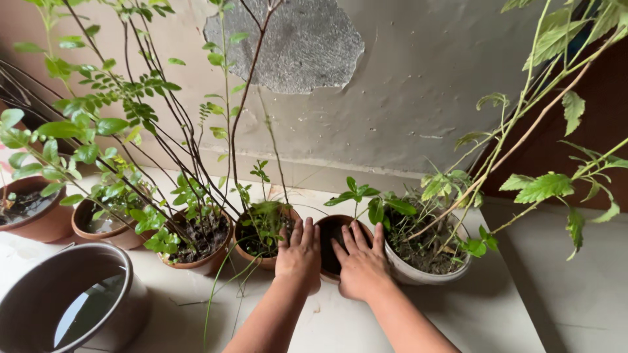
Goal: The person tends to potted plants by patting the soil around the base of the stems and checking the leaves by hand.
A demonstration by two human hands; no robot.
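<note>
Pale tiled ledge holds pots below a flaking plaster wall

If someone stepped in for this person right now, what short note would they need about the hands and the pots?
Left hand: flat, fingers spread, resting on the left rim of the small brown pot. Holds nothing.
Right hand: flat on the same pot's right side, next to the white pot. Holds nothing.
The small pot sits on the pale ledge between a terracotta pot and the white one, with a little seedling rising from it.
Done: the pot stands upright in the row.
Left: cannot tell; both hands are only pressing on it.
A bucket with water stands at far left.
</note>
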